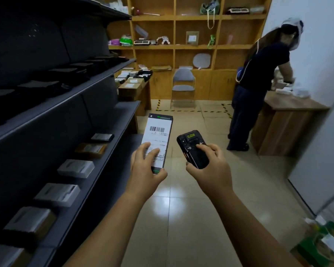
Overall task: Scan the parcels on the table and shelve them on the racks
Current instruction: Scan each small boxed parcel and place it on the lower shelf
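Observation:
My left hand (pixel 146 168) grips the near end of a long flat dark parcel (pixel 159 134) with a white barcode label facing up. Beside it, my right hand (pixel 210 164) holds a black handheld scanner (pixel 193 151), thumb on its keypad, small screen lit at the far end. Both are held out over the tiled floor, about level with each other. A dark metal rack (pixel 112 149) runs along my left, and its lower shelf carries several boxed parcels (pixel 76 168) in a row. A table with parcels (pixel 130 86) stands beyond the rack's far end.
A person in dark clothes (pixel 258 89) leans over a wooden desk (pixel 285 120) at the right. A wooden wall shelf (pixel 197 45) and a grey chair (pixel 182 83) stand at the back. White panels (pixel 320 160) and green boxes (pixel 324 245) are on my right.

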`<state>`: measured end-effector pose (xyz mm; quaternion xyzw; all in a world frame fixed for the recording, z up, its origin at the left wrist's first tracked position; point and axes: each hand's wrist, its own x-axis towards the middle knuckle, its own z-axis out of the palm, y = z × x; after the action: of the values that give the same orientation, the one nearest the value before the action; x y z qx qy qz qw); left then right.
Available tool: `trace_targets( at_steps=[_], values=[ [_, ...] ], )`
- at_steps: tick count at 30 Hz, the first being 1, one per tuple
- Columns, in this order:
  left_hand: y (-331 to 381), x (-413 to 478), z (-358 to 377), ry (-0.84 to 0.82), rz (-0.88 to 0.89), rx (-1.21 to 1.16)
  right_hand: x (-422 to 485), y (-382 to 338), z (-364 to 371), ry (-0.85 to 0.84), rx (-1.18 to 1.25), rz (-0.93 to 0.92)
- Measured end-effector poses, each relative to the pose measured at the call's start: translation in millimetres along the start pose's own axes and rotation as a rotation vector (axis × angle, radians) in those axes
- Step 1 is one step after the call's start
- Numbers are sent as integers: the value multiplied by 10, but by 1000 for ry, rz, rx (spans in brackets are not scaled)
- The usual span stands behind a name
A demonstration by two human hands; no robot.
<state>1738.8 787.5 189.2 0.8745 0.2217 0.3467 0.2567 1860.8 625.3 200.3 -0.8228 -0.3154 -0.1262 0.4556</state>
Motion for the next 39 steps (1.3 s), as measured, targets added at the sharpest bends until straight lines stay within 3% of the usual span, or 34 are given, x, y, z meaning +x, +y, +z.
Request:
trace_targets(
  at_steps=[8,18,23,31,39],
  values=[
    [-803,1689,727,30,-56,17,1613,569,1198,-58,50,-46],
    [-1485,3824,1925,-57,-37,-9,3667,1427,2085,-7,10,45],
    [-1919,4825,2636,-30,-61,-3,4725,1987,2738,-69,12,16],
    [-3030,6057,2969,205,-320,65,6371,2174,4217,-340,132,-122],
    [-4548,6233,2652,517,-751,214,6988,1608,6320,-749,284,-357]
  ],
)
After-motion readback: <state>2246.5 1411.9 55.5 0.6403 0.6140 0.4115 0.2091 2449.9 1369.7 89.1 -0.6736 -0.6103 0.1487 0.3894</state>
